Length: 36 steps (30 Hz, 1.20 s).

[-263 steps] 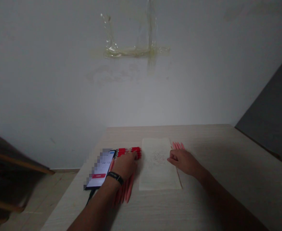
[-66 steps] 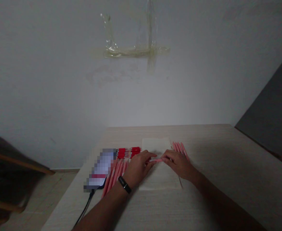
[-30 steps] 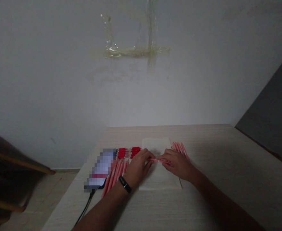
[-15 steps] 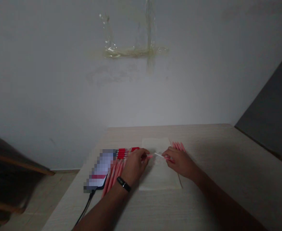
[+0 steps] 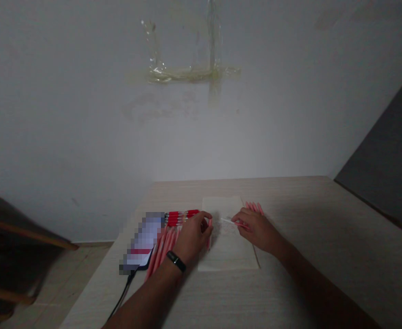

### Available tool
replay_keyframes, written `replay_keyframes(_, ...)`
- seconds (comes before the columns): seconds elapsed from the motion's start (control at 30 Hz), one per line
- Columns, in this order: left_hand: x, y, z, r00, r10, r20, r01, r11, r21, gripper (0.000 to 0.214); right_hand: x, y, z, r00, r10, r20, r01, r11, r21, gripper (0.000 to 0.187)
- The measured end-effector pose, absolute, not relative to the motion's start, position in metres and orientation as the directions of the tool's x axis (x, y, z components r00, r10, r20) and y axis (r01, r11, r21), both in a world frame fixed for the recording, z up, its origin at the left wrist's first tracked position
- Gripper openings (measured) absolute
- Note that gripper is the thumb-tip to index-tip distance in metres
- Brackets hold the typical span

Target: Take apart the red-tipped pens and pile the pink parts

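Observation:
My left hand (image 5: 196, 230) is closed, its thumb and fingers pinching a slim pink pen part (image 5: 209, 240) that points down toward me. Facing it, my right hand (image 5: 256, 227) grips a pink pen (image 5: 241, 224) with a thin white end pointing left. A gap separates the two pieces. Below both hands lies a pale, translucent sheet (image 5: 228, 256). Several pink pens (image 5: 254, 208) lie just beyond my right hand. Left of my left hand are several more pink pens (image 5: 161, 249) and a row of red pens (image 5: 177, 218), partly covered by the hand.
A phone (image 5: 144, 242) with a lit, blurred screen lies at the table's left, a black cable (image 5: 120, 299) running from it. The wooden table (image 5: 290, 196) meets a wall (image 5: 272, 114) with tape strips. A dark chair (image 5: 19, 246) stands at the left.
The pink pen part in my left hand has turned from pointing right to pointing down toward me. My right hand has hardly moved and keeps its pen.

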<state>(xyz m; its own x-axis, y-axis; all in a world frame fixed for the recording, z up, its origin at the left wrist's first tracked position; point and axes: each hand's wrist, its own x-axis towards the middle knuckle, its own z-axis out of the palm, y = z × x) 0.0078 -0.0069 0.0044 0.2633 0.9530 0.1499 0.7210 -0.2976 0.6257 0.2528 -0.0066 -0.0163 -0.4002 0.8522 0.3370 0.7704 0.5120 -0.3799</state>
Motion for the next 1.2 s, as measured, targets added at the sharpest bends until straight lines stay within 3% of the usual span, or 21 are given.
replay_keyframes(0.4,0.004,-0.003,-0.013,0.276,0.953,0.123,0.744,-0.293,0.601,0.035,0.253,-0.006,-0.016,-0.469,0.819,0.33,0.695,0.573,-0.435,0.026)
replay_keyframes(0.63,0.008,-0.008,-0.004,0.382,0.9,0.209,0.673,-0.426,0.605,0.023,0.248,-0.009,-0.012,-0.527,0.788,0.318,0.636,0.614,-0.468,0.026)
replay_keyframes(0.97,0.015,-0.014,0.004,0.472,0.877,0.089,0.672,-0.423,0.608,0.021,0.238,-0.013,-0.007,-0.573,0.754,0.322,0.627,0.656,-0.419,0.018)
replay_keyframes(1.2,0.021,-0.018,0.011,0.559,0.829,0.025,0.655,-0.46,0.6,0.023,0.234,-0.017,0.0,-0.618,0.702,0.353,0.641,0.71,-0.292,0.018)
